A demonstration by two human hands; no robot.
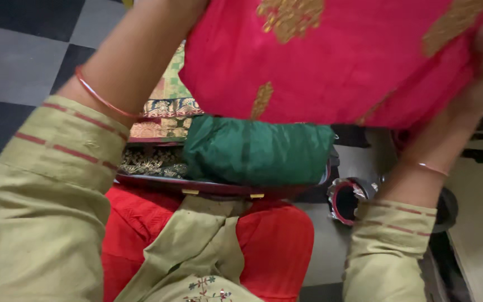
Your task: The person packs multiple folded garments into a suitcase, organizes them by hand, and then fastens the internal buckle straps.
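The large cloth (331, 61) held up top was bright pink-red, scattered with golden embroidered motifs. Below it lay a folded cloth (257, 151) of deep green, plain apart from a darker stripe down its middle. Beside that sat a stack of fabrics (163, 120) in green, gold and maroon, with a patterned border and, lowest, a dark piece with gold figuring, though blur made the designs hard to read. The case rim (219, 189) was dark maroon with small gold clasps. The sleeves (57, 168) were olive with thin red stripes; the bangle (99, 96) was red. The floor (23, 39) was chequered grey and black.
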